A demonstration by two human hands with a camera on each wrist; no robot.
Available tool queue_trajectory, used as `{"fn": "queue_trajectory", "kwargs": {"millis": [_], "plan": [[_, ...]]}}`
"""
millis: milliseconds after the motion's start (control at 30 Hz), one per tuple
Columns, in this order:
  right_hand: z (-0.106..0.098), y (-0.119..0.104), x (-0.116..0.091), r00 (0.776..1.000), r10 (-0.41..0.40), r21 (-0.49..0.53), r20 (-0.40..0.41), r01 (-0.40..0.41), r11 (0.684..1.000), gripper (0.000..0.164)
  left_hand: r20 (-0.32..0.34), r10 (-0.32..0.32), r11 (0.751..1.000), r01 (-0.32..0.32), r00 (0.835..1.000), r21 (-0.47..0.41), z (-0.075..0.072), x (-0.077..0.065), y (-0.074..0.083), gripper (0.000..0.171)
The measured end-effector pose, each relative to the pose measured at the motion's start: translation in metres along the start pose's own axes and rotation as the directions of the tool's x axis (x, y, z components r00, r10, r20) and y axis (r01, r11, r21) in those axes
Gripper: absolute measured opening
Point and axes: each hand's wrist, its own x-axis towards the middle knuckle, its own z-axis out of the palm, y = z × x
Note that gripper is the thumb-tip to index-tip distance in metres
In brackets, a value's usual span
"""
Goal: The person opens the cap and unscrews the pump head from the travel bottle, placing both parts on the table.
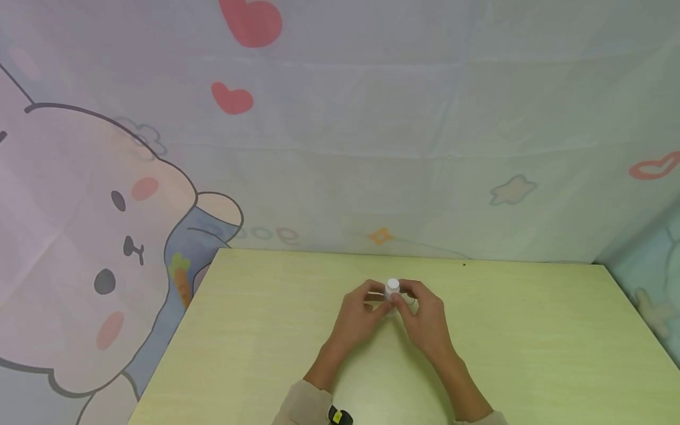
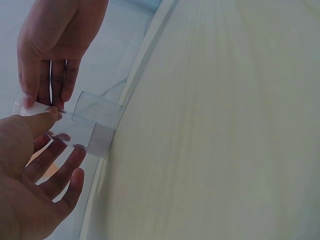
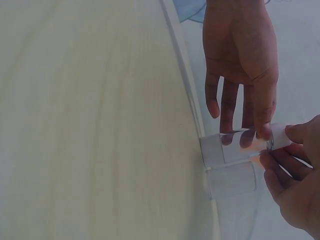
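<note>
A small clear bottle [image 2: 102,139] with a white cap [image 1: 392,284] stands upright on the table, between both hands. My left hand [image 1: 357,316] grips the bottle's body, thumb on the near side and fingers round the far side. At the top, my right hand [image 1: 427,319] pinches the cap between thumb and fingers, best seen in the right wrist view. Just beside the bottle, on the right hand's side, stands a clear cup [image 3: 232,180]. In the head view the right hand covers most of that cup, and both hands hide much of the bottle.
The pale wooden table [image 1: 255,342] reaches back to a fabric backdrop [image 1: 340,118] printed with hearts and a cartoon rabbit. A small dark speck [image 1: 464,265] lies near the table's back edge. A black and yellow band [image 1: 340,415] shows at the left sleeve.
</note>
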Motion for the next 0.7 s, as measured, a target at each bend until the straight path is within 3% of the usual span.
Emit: {"fn": "queue_trajectory", "kwargs": {"millis": [333, 700], "plan": [[-0.0003, -0.0001, 0.0000, 1.000, 0.003, -0.010, 0.028, -0.003, 1.000, 0.027, 0.001, 0.008, 1.000, -0.008, 1.000, 0.005, -0.0007, -0.0004, -0.0007, 0.030], [0.0009, 0.0013, 0.0002, 1.000, 0.003, 0.014, -0.006, -0.003, 1.000, 0.027, -0.006, 0.018, 1.000, -0.018, 1.000, 0.003, 0.0000, 0.0009, -0.0039, 0.028]]}}
